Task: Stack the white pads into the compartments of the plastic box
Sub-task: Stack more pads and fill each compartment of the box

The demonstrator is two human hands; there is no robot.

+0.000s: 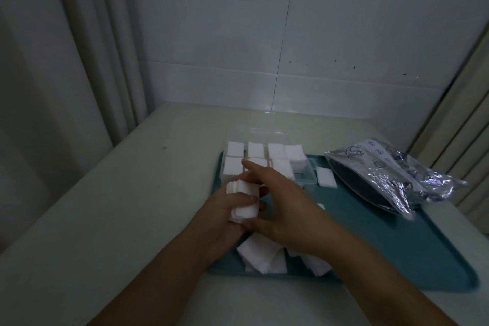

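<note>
The left hand (222, 222) grips a stack of white pads (243, 200), its thumb curled over the top of the stack and its fingers wrapped beneath it, holding the stack above the near-left part of the tray. The right hand (277, 209) lies just beside the stack with its fingers straight and relaxed; the index finger extends forward to the box's near row, its tip at or just above the middle compartment, while the thumb reaches under toward the lower edge of the held stack. Whether the thumb actually touches the stack cannot be told. Beyond the fingers sits the clear plastic box (304, 176), resting on the far-left end of the teal tray (397, 246). Its visible compartments are filled with white pads in two rows, the far row showing four stacks; the near right-hand compartment appears unfilled. One loose pad (326, 177) lies on the tray just beside the box's right wall. A heap of loose pads (262, 257) lies on the near edge of the tray, partly hidden beneath both wrists. A crinkled silver foil bag (391, 174) rests across the tray's far-right corner. The tray sits on a pale table (105, 219) set against a white tiled wall (317, 34), with a curtain (66, 47) hanging at the left.
</note>
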